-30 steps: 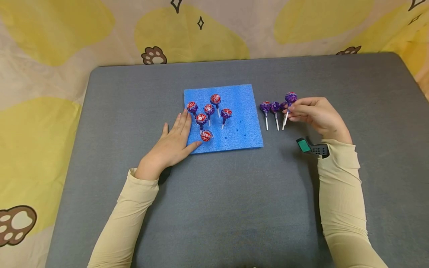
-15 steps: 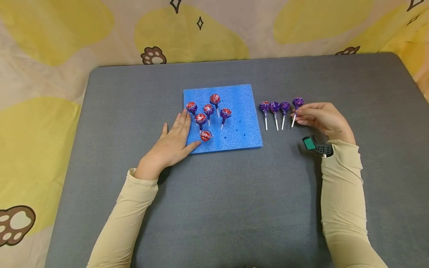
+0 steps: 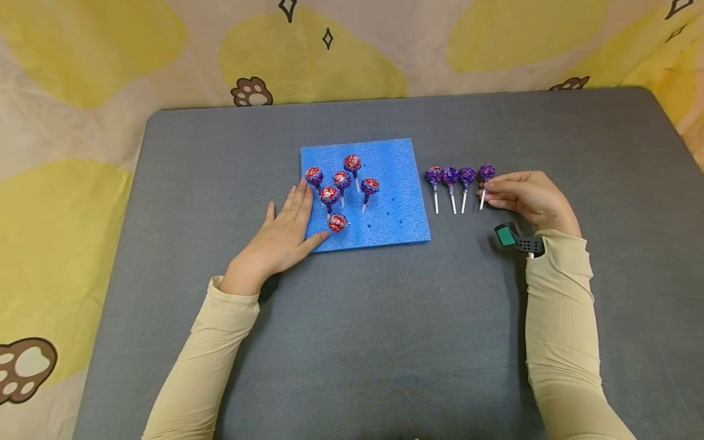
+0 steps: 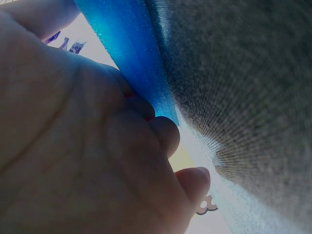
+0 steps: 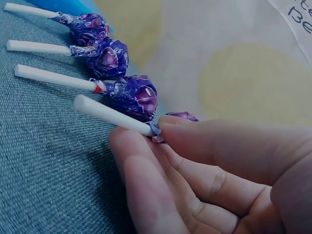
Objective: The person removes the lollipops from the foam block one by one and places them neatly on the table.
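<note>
My right hand (image 3: 530,197) pinches a purple-wrapped lollipop (image 3: 486,173) between thumb and fingers, just below its head. In the right wrist view its white stick (image 5: 109,115) points away from the fingertips, and the hand hides most of the wrapper. Three more lollipops (image 3: 450,176) lie in a row to its left, sticks toward the near side. Several red-and-purple lollipops (image 3: 352,163) stand upright in a blue foam board (image 3: 398,183). Against that board's left edge rests my left hand (image 3: 280,238), fingers extended and thumb over the near corner; in the left wrist view its fingers touch the foam side.
Small holes (image 3: 388,214) dot the right part of the foam board. The grey table (image 3: 363,342) carries everything. Behind it hangs a yellow and cream cloth (image 3: 423,49) with paw prints. A black and green device (image 3: 517,239) is on the right wrist.
The right hand has moved slightly right and nearer with its lollipop, lowering it to the row's right end; the third lollipop now shows fully. My left hand and the board stay put.
</note>
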`<state>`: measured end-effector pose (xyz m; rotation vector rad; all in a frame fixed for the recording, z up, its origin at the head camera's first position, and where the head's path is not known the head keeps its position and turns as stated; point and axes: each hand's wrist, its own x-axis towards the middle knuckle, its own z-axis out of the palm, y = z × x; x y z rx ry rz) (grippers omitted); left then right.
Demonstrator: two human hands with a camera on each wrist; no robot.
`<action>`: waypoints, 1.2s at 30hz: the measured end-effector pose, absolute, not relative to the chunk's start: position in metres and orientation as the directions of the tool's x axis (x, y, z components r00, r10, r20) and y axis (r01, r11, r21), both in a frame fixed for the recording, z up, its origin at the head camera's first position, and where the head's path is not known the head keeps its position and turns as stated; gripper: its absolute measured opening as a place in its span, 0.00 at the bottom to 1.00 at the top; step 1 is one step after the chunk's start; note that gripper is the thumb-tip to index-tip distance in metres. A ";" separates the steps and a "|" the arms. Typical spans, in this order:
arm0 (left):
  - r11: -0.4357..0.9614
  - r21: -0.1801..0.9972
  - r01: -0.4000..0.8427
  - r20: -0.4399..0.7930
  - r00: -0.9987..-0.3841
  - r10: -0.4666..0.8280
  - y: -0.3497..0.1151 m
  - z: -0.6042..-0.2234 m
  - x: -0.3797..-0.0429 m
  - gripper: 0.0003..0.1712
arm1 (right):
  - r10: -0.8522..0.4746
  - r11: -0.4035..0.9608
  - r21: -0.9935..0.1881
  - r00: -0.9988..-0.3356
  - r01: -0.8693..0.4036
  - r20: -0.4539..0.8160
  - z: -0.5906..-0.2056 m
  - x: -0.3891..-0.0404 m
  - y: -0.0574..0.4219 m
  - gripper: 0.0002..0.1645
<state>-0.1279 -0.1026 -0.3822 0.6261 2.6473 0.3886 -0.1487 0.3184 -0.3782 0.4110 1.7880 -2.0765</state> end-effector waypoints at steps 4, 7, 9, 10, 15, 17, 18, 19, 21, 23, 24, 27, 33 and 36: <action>0.863 0.350 0.365 -0.311 -0.824 0.475 -0.103 -0.382 -0.128 0.48 | -0.071 -0.098 -0.886 -0.891 0.454 -0.449 -0.378 -0.149 0.316 0.13; 0.864 0.350 0.363 -0.311 -0.824 0.473 -0.104 -0.383 -0.128 0.48 | -0.059 -0.065 -0.890 -0.892 0.451 -0.448 -0.378 -0.149 0.315 0.12; 0.863 0.350 0.364 -0.310 -0.825 0.473 -0.104 -0.383 -0.128 0.48 | -0.051 -0.032 -0.893 -0.893 0.449 -0.447 -0.378 -0.150 0.314 0.11; 0.863 0.350 0.364 -0.309 -0.825 0.473 -0.104 -0.383 -0.128 0.48 | -0.048 -0.014 -0.895 -0.894 0.447 -0.446 -0.378 -0.150 0.314 0.11; 0.863 0.350 0.364 -0.309 -0.825 0.473 -0.104 -0.383 -0.128 0.48 | -0.024 0.111 -0.896 -0.900 0.430 -0.435 -0.378 -0.150 0.313 0.11; 0.863 0.350 0.365 -0.309 -0.825 0.474 -0.104 -0.383 -0.128 0.48 | -0.014 0.161 -0.894 -0.905 0.418 -0.425 -0.378 -0.150 0.314 0.12; 0.863 0.349 0.366 -0.308 -0.825 0.474 -0.104 -0.383 -0.128 0.48 | -0.009 0.183 -0.893 -0.908 0.411 -0.419 -0.378 -0.150 0.314 0.13; 0.863 0.349 0.366 -0.308 -0.825 0.474 -0.103 -0.383 -0.128 0.49 | -0.004 0.202 -0.892 -0.910 0.405 -0.414 -0.378 -0.150 0.314 0.13; 0.862 0.349 0.367 -0.307 -0.825 0.475 -0.103 -0.383 -0.128 0.49 | -0.002 0.227 -0.889 -0.913 0.398 -0.409 -0.378 -0.149 0.314 0.13; 0.862 0.348 0.368 -0.306 -0.825 0.476 -0.103 -0.383 -0.128 0.48 | -0.002 0.246 -0.886 -0.914 0.393 -0.406 -0.378 -0.149 0.315 0.12; 0.862 0.349 0.368 -0.306 -0.825 0.476 -0.103 -0.383 -0.128 0.48 | -0.001 0.249 -0.885 -0.914 0.392 -0.405 -0.379 -0.149 0.316 0.12; 0.861 0.351 0.367 -0.305 -0.825 0.476 -0.103 -0.383 -0.128 0.48 | -0.003 0.247 -0.887 -0.915 0.391 -0.404 -0.379 -0.149 0.317 0.12; 0.861 0.353 0.365 -0.307 -0.824 0.475 -0.103 -0.382 -0.128 0.48 | -0.010 0.229 -0.893 -0.916 0.389 -0.401 -0.380 -0.148 0.319 0.12; 0.862 0.352 0.365 -0.308 -0.824 0.475 -0.103 -0.382 -0.128 0.48 | -0.010 0.225 -0.892 -0.915 0.392 -0.404 -0.379 -0.148 0.320 0.10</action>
